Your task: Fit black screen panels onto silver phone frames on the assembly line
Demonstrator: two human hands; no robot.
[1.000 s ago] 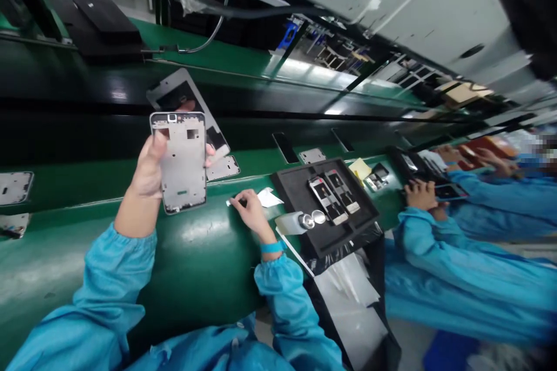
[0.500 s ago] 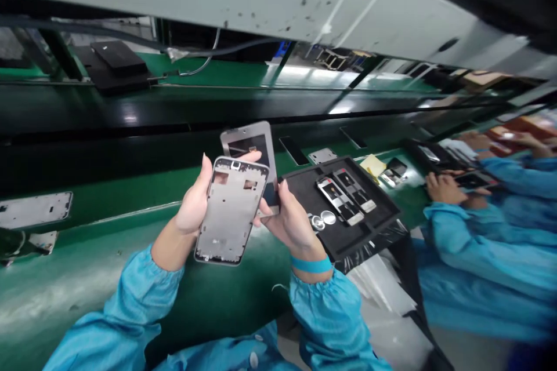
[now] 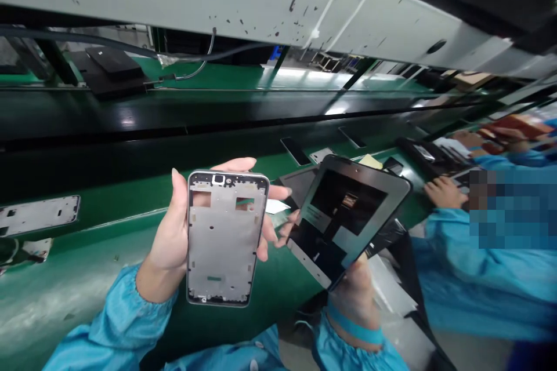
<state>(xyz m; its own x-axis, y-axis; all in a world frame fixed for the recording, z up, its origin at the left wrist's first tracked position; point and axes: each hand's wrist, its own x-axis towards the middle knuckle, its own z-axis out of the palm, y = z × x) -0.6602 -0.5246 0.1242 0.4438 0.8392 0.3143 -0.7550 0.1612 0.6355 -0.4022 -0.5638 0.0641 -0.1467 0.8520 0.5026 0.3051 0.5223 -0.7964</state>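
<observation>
The left hand [image 3: 167,237] is wrapped round a frame [image 3: 226,237] at centre, thumb along one edge, fingers behind. The right hand [image 3: 359,293], blurred, grips a panel [image 3: 339,220] by its lower edges, tilted, right of centre. The two parts are apart, near each other; the frame's face looks bare, so they seem not yet joined. Farther out, another frame [image 3: 43,214] lies middle left, a phone [image 3: 295,151] beyond the panel.
</observation>
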